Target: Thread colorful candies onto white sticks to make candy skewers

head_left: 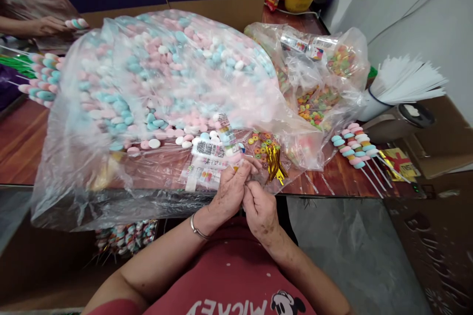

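My left hand (231,187) is closed round the lower end of a wrapped candy skewer (229,140), whose clear printed wrapper points away from me over the table edge. Against it, my right hand (261,210) is curled into a pinch; what its fingers grip is hidden. Flat printed clear wrappers (201,177) lie just left of my hands. Gold twist ties (275,165) rest in a bunch to the right, beside small colourful ring candies (260,145). Behind them spreads a large clear bag (177,74) full of pink, blue and white candies.
Finished-looking candy skewers (356,145) lie at the right, near a container of white sticks (406,83) and a lidded mug (397,120). A bag of gummy rings (318,98) stands behind. At the left, another person's hand (50,25) holds candies. A cardboard box (210,5) blocks the back.
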A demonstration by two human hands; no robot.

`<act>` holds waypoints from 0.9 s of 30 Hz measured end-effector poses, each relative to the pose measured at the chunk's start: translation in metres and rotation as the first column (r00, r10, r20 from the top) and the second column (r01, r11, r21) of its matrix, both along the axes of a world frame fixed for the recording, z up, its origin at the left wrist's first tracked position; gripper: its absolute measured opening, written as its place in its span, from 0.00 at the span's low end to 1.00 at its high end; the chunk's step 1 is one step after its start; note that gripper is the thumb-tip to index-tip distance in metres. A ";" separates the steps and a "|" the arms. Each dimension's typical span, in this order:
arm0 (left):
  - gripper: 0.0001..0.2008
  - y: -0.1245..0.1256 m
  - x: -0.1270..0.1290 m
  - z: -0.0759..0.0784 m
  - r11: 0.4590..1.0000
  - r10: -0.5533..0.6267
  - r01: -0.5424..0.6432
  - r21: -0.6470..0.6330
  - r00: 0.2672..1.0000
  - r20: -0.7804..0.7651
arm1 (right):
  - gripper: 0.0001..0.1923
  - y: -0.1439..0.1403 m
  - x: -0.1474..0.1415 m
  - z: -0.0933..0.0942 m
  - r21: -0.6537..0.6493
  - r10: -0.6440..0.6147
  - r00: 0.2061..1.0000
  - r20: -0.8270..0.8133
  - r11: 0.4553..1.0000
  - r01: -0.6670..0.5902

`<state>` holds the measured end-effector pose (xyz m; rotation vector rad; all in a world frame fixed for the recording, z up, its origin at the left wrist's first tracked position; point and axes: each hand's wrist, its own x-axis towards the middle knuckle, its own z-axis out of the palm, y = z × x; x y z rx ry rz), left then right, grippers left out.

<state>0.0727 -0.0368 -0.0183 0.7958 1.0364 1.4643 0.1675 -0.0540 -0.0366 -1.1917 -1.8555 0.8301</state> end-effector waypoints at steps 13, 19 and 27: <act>0.05 -0.009 -0.012 -0.003 0.999 -0.001 0.019 0.034 0.883 -0.469 | 0.14 0.032 0.017 0.040 0.186 0.083 0.966 0.244 0.974 -0.131; 0.07 -0.025 -0.016 0.014 0.946 -0.171 0.316 0.078 0.687 -0.706 | 0.13 0.039 0.017 0.020 0.195 0.050 0.967 0.249 0.976 -0.100; 0.07 -0.011 -0.052 0.077 0.923 0.009 0.279 0.263 0.669 -0.743 | 0.17 0.043 0.020 0.030 0.600 -0.061 0.820 0.569 0.713 -0.363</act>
